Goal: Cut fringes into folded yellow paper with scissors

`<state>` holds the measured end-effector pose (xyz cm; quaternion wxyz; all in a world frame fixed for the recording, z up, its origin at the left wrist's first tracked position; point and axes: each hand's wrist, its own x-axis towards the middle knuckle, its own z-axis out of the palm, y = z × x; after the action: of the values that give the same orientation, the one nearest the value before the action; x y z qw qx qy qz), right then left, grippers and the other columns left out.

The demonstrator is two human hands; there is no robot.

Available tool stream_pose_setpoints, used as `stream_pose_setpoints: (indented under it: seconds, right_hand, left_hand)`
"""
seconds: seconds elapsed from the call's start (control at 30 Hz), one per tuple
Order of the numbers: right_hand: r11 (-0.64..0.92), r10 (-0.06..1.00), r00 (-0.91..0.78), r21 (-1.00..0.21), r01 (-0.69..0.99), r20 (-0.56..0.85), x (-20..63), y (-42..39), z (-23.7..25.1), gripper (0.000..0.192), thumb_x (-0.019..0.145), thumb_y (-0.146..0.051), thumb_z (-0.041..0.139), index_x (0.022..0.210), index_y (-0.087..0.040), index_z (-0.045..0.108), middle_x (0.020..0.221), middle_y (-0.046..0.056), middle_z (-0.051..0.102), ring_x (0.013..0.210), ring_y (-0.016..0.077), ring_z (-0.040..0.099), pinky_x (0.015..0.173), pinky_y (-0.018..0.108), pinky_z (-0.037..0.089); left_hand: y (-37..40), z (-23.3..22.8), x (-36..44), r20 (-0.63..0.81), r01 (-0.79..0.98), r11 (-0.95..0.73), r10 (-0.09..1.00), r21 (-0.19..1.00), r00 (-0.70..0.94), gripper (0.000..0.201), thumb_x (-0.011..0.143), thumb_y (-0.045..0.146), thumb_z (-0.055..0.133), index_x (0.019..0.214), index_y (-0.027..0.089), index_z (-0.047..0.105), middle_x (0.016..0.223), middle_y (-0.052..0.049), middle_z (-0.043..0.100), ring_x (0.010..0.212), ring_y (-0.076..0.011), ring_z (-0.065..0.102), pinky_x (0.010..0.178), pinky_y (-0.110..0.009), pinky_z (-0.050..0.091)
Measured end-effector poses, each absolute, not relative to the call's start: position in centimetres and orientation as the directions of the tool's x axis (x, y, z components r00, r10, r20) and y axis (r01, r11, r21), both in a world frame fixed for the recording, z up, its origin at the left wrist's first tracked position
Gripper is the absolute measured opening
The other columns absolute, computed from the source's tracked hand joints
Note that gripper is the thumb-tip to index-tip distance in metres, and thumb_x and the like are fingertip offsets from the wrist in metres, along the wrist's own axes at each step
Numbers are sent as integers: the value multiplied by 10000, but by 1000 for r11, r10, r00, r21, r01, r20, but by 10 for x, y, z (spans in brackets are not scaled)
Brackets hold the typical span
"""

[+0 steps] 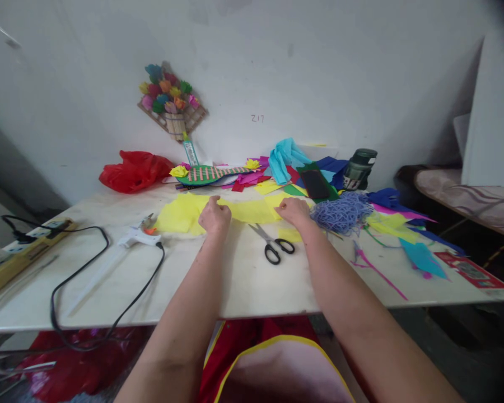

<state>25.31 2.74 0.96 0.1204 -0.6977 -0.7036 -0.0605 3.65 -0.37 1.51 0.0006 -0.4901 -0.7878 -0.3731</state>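
Both hands rest on a strip of yellow crepe paper (239, 211) lying flat at the table's (243, 285) centre. The left hand (215, 215) is curled into a fist upon it; the right hand (293, 211) pins it with bent fingers. The strip looks uncut and unshaped; scissors (273, 243) lie untouched at 5 o'clock, while finished paper flowers (168, 92) hang at 11 o'clock.

Both hands rest on a yellow paper sheet (247, 211) spread across the far middle of the white table (243, 280): the left hand (215, 215) fisted on its left part, the right hand (293, 211) curled on its right edge. Black-handled scissors (273, 244) lie just near of the sheet between the hands. A glue gun (138, 236) lies to the left, and a heap of blue-purple yarn (342, 212) sits just right of the right hand.
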Motion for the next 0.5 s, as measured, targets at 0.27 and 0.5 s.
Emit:
stream_pose_setpoints:
  seconds: [0.27,0.5]
  right_hand:
    - [56,975,-66,54,997,210,240,26,6,285,725,-233,460,925,-165,652,993,115,623,933,239,547,792,354,325]
    - [31,980,-41,49,998,196,244,24,13,294,742,-182,428,928,-146,652,963,130,637,936,231,557,815,352,307]
  left_hand:
    - [-2,13,36,357,778,244,782,579,-510,359,745,199,442,1082,293,522,943,-39,640,887,-225,581,689,-326,414]
    - [-2,12,34,366,772,251,768,584,-526,370,736,183,443,1080,291,526,925,-34,644,873,-224,584,683,-322,415]
